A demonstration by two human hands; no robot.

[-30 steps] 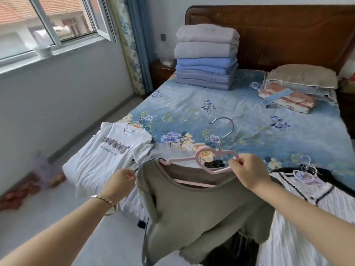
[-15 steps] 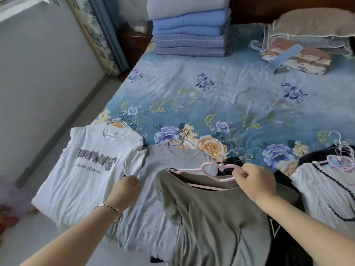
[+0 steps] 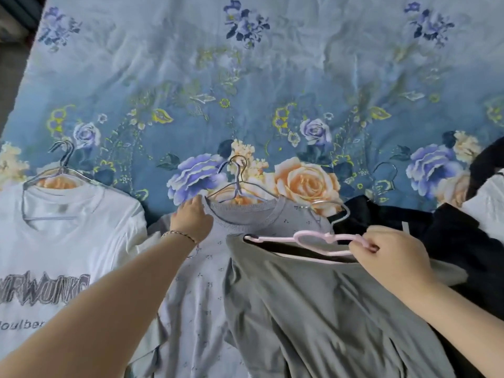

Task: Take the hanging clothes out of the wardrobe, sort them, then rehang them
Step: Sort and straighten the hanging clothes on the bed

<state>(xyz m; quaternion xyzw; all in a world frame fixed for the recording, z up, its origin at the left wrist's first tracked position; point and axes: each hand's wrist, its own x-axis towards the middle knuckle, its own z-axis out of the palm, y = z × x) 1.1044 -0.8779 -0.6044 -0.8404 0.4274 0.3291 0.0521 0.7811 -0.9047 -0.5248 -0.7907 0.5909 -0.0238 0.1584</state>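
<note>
Right hand (image 3: pixel 392 257) pinches pink hanger (image 3: pixel 272 238) — left hand (image 3: pixel 192 221) touches grey top (image 3: pixel 207 282)

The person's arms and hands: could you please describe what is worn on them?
No sleeves are in view on either arm. The left hand has a thin beaded bracelet at its wrist. The right hand shows no watch, glove or visible jewellery.

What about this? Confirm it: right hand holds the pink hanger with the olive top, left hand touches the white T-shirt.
Head view: the left hand touches the grey top, not the white T-shirt. The right hand holds the pink hanger with the olive top.
</note>
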